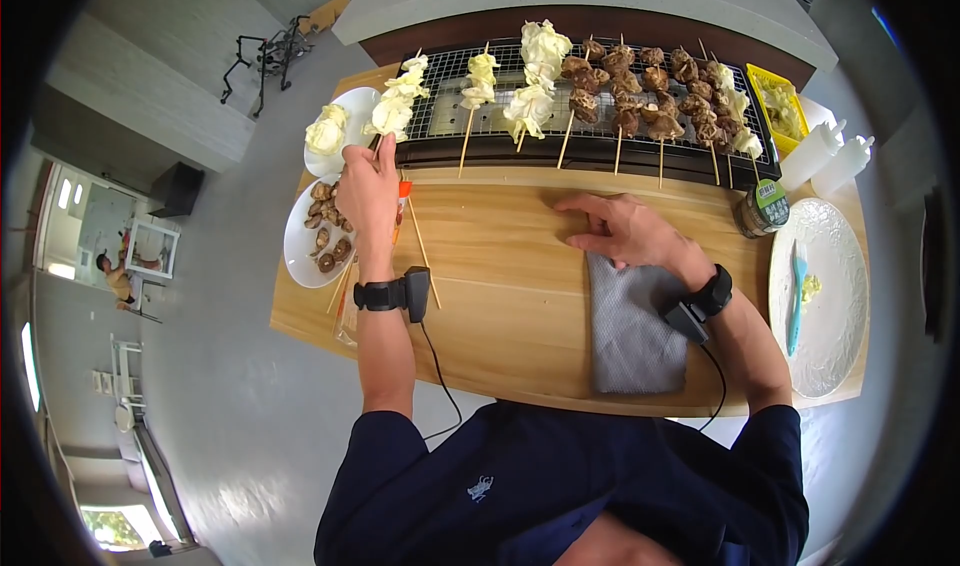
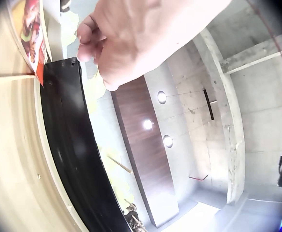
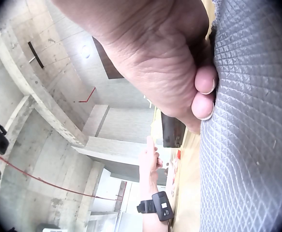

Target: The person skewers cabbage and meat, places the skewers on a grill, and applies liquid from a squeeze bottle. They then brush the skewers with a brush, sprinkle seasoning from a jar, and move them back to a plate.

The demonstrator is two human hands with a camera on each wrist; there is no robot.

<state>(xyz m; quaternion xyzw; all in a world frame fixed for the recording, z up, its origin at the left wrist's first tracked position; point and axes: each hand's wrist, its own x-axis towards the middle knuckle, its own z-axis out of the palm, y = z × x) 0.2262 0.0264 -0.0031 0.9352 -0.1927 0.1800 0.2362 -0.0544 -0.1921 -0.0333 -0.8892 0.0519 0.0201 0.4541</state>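
At the left end of the grill, my left hand pinches the lower end of a cabbage skewer. Pale leaves are threaded above the fingers. In the left wrist view that hand hides most of what it grips. My right hand lies relaxed at the top edge of a folded grey cloth, thumb and index finger reaching left over the wood. Two fingertips touch the cloth in the right wrist view. Nothing shows in that hand.
More cabbage skewers and several browned mushroom skewers lie across the grill. Left stand a plate with cabbage and a plate of mushrooms. Right are a spice jar, white squeeze bottles and a large plate with a turquoise utensil.
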